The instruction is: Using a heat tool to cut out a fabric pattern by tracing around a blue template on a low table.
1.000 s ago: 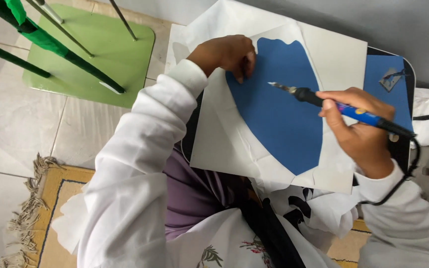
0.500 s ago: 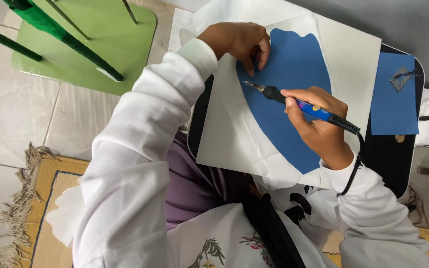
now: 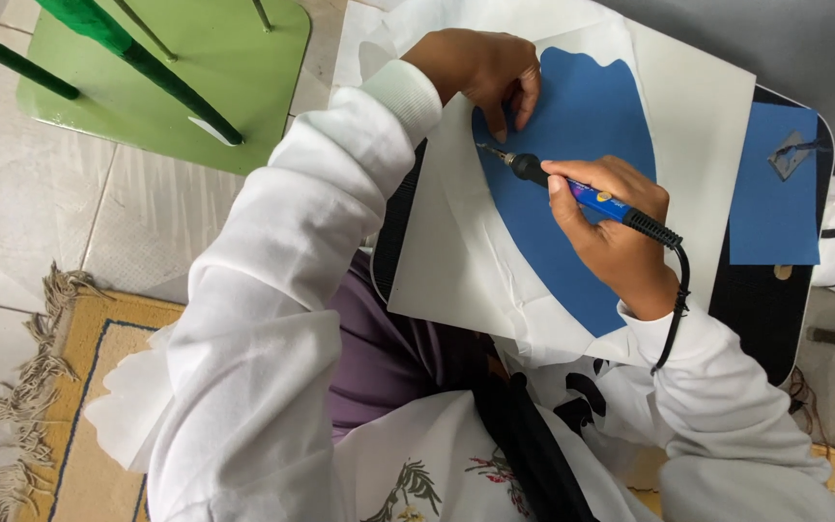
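Fingers (image 3: 572,188) grip blue soldering iron (image 3: 582,193) over blue sheet (image 3: 591,116).

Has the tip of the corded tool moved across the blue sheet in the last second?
Yes. The right hand has carried the corded tool from the middle of the blue sheet to its left edge, close to the left hand fingertips.

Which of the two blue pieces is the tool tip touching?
The large curved blue piece on the white sheet, under both hands; the small blue rectangle lies apart at the right.
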